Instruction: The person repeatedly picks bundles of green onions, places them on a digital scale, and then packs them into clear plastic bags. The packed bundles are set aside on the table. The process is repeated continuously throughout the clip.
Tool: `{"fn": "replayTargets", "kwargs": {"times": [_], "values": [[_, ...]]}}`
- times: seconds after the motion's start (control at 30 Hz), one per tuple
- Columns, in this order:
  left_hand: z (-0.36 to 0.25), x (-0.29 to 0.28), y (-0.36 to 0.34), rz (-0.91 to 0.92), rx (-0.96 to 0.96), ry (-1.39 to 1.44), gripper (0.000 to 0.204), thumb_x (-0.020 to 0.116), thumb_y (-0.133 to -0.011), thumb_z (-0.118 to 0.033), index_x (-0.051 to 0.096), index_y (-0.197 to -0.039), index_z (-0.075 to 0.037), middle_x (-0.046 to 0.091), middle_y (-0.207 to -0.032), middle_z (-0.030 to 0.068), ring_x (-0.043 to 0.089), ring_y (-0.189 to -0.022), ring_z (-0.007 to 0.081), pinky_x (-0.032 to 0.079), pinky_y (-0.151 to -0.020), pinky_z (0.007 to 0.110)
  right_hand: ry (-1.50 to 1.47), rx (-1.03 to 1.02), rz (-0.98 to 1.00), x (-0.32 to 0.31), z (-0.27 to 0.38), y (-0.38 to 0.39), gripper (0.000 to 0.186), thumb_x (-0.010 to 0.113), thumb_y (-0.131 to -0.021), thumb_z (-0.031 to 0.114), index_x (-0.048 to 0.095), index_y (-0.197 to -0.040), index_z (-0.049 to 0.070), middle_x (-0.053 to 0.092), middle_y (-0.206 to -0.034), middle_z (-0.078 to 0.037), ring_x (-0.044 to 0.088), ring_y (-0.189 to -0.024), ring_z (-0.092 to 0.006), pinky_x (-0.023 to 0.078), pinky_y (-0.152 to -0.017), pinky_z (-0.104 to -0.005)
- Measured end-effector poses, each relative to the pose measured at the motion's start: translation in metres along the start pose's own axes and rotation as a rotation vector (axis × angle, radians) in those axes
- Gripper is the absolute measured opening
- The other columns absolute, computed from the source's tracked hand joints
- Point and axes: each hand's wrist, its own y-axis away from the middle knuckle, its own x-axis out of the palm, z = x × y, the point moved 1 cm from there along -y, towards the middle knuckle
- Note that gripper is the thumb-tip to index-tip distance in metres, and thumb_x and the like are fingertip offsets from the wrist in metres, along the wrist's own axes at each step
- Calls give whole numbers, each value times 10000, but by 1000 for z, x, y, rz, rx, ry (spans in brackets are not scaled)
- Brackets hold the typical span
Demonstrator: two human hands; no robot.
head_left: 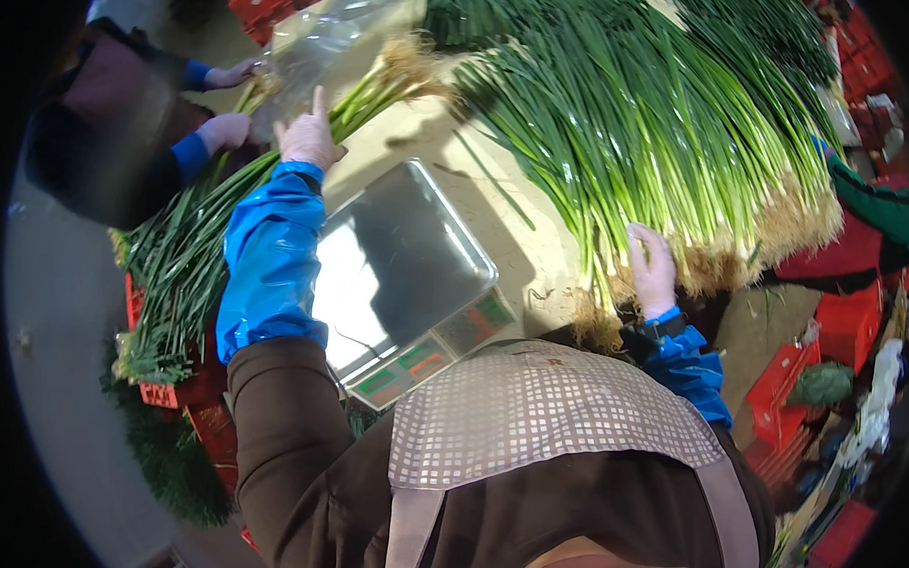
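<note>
My left hand (pixel 309 139), in a thin pale glove, is open with its index finger and thumb spread. It rests at a bunch of long-leaved spring onions (pixel 373 100) whose roots point away to the right. Just below sits a scale (pixel 413 235) with a shiny metal plate, nothing lying on it. My right hand (pixel 654 270), also gloved, has its fingers raised and slightly bent against the root ends of a large spread pile of spring onions (pixel 671 166). It looks open, though stems and shadow partly hide how its fingers touch them.
At the left, a co-worker's gloved hands (pixel 227 132) hold stems beside a clear plastic bag (pixel 321 48). Red crates (pixel 784 393) stand at the right and under the leaves at the left. The pale table (pixel 544 266) carries a loose leaf (pixel 496 182). Another person's sleeve (pixel 878 214) shows at the right.
</note>
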Motion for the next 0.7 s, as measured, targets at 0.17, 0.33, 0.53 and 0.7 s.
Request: {"fn": "replayTargets", "kwargs": {"times": [0.17, 0.33, 0.53, 0.7], "values": [[-26, -24, 32, -378, 257, 131, 1190, 821, -673, -446, 48, -1557, -253, 294, -1538, 209, 147, -1460, 408, 131, -1143, 599, 101, 189, 157, 15, -10, 10, 336, 659, -875, 247, 637, -1119, 18, 652, -1107, -156, 603, -1060, -318, 464, -930, -389], [-13, -69, 131, -382, 553, 294, 947, 785, -728, -288, 279, -1517, -154, 362, -1500, 215, 209, -1439, 419, 169, -1157, 523, 406, 245, 468, 48, -7, 7, 530, 668, -831, 484, 618, -1113, 39, 592, -1077, -175, 600, -990, -314, 494, -829, -437], [-37, -73, 237, -208, 615, 731, 823, 793, -741, -212, 391, -1449, -88, 424, -1468, 153, 256, -1421, 431, 247, -1156, 475, 743, 159, 549, 85, -9, -3, 497, 744, -736, 448, 651, -1013, 46, 573, -1054, -169, 619, -965, -300, 524, -807, -400], [-98, -33, 276, 65, 627, 968, 716, 755, -803, -270, 438, -1413, -69, 488, -1395, 196, 365, -1372, 396, 298, -1135, 443, 546, 286, 736, 80, -22, -37, 350, 693, -742, 277, 707, -970, 12, 658, -990, -217, 653, -912, -363, 539, -797, -398]]}}
